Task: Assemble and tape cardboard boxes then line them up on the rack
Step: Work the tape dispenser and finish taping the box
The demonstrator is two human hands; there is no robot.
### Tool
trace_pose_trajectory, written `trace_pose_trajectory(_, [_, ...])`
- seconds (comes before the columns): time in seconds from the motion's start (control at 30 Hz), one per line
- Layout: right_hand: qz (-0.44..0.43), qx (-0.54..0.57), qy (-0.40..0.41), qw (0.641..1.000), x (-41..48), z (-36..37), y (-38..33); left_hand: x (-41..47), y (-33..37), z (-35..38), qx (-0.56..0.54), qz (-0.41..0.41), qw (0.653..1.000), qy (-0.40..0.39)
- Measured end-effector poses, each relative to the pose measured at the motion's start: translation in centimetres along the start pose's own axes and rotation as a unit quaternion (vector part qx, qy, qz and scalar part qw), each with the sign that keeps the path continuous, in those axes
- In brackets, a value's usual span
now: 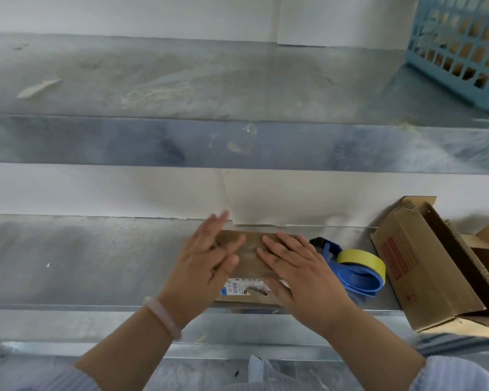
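A: Where's the box right now?

B: The small flat brown cardboard box (247,266) sits at lower centre of the frame, on the lower grey metal shelf of the rack (96,261), close to its front edge. A white barcode label (244,286) shows on its near side.

A: And the hands?

B: Both are spread flat and gripping nothing. The right hand (297,270) lies palm-down on the box top, fingers fanned. The left hand (209,258), with a pale smooth bangle (163,317) at the wrist, is over the box's left end; it's blurred, so I cannot tell whether it presses or only hovers.

A: So what makes this step go well?

B: I'd judge it to be smoothing the taped top. Press firmly from the seam outward so the tape beds into the fibrous card, and keep one palm anchoring, since the galvanised shelf looks slick and a light box could slide.

A: Tools nearby?

B: The blue plastic tape dispenser with its yellow tape roll (356,270) lies just right of the box. Further right, an open brown corrugated carton with red print (424,266) leans untaped, its fluted edges showing.

A: Anything above?

B: A light blue plastic lattice basket (460,38) stands at upper right on the upper shelf, which looks scuffed and dusty.
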State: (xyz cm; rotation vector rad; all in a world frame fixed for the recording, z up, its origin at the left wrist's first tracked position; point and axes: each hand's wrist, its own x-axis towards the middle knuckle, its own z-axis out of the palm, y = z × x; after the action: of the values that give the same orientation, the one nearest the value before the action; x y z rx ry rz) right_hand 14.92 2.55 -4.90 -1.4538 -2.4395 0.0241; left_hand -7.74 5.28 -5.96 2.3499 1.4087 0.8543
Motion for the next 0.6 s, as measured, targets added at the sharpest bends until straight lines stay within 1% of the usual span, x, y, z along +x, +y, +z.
trace_pose_trajectory(0.03, [-0.004,0.000,0.010,1.000,0.1,0.0,0.2,-0.3,-0.4,-0.2,0.041,0.053,0.997,-0.033])
trace_pose_trajectory(0.07, [-0.009,-0.001,0.015,1.000,0.1,0.1,0.4,-0.4,-0.7,-0.5,0.078,0.081,0.992,-0.063])
trace_pose_trajectory(0.1, [-0.014,-0.007,0.017,1.000,0.2,0.2,0.5,-0.3,-1.1,-0.7,0.107,0.093,0.987,-0.079])
trace_pose_trajectory(0.17, [-0.020,-0.028,0.009,0.999,0.1,0.6,0.8,0.0,-1.4,-1.2,0.146,0.108,0.980,-0.088])
trace_pose_trajectory(0.27, [-0.031,-0.037,0.004,0.999,0.3,0.4,1.3,0.5,-1.4,-1.6,0.149,0.116,0.978,-0.094])
trace_pose_trajectory(0.37, [-0.022,-0.002,-0.005,1.000,0.6,-0.1,1.7,0.4,-1.6,-1.3,0.114,0.101,0.984,-0.093])
trace_pose_trajectory(0.43, [0.006,0.025,-0.030,0.999,0.5,0.0,1.5,0.1,-1.5,-1.1,0.067,0.074,0.991,-0.085])
trace_pose_trajectory(0.5, [0.062,0.081,-0.040,0.994,0.3,0.4,1.0,-0.3,-1.0,-0.6,0.008,0.021,0.998,-0.061])
trace_pose_trajectory(0.53, [0.101,0.130,-0.024,0.986,0.2,0.6,0.6,-0.5,-0.5,-0.2,-0.028,-0.020,0.998,-0.045])
trace_pose_trajectory(0.6, [0.197,0.238,0.021,0.951,0.4,0.9,-0.3,-0.5,0.4,0.5,-0.114,-0.129,0.985,0.000])
